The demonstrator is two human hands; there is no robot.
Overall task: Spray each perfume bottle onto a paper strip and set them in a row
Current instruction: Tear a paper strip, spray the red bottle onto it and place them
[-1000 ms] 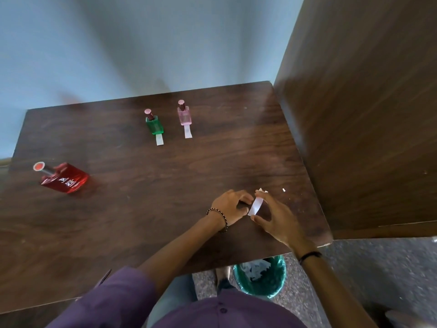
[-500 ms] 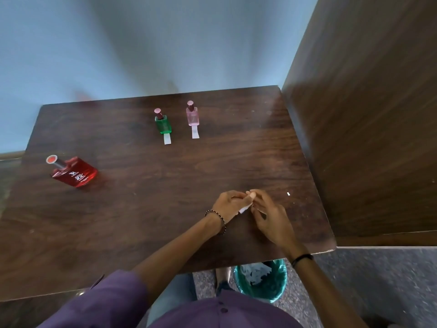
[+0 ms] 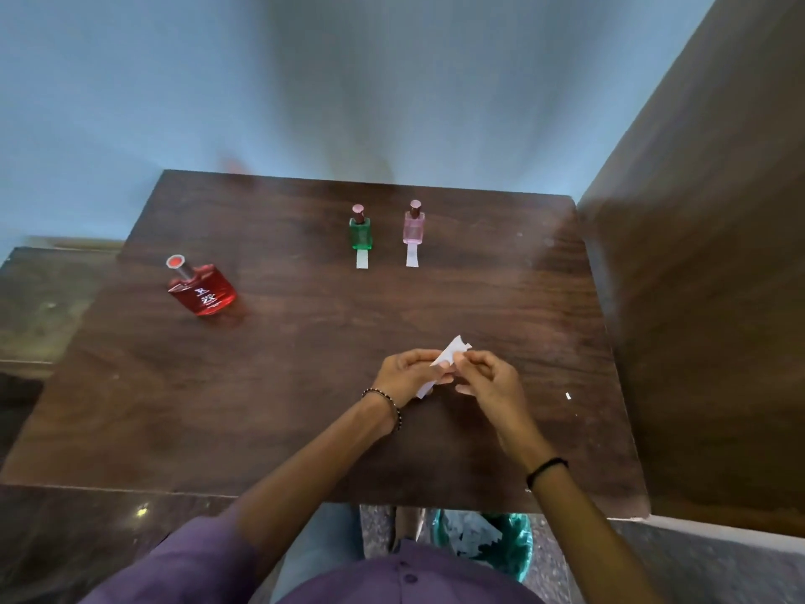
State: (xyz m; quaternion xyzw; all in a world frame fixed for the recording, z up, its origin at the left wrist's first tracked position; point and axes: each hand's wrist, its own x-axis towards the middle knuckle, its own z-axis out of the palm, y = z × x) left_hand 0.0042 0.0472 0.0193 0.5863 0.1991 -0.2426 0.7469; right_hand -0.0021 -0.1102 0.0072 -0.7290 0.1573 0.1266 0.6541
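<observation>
A white paper strip (image 3: 448, 353) is pinched between my left hand (image 3: 407, 374) and my right hand (image 3: 488, 379) above the near middle of the dark wooden table (image 3: 305, 385); its ragged top end sticks up between my fingers. At the back stand a green perfume bottle (image 3: 361, 232) and a pink perfume bottle (image 3: 413, 225), side by side, each with a white strip lying in front of it: one strip (image 3: 362, 258) by the green, another strip (image 3: 412, 255) by the pink. A larger red perfume bottle (image 3: 201, 289) stands apart at the left.
A tall wooden panel (image 3: 697, 298) rises along the table's right edge. A green waste bin (image 3: 514, 547) with paper scraps sits on the floor under the near edge. A tiny white paper scrap (image 3: 568, 396) lies on the table at the right. A blue wall is behind.
The camera view has shifted, so the table sits further right in frame. Both hands have kept working the paper strip; its top end now sticks up between my fingers.
</observation>
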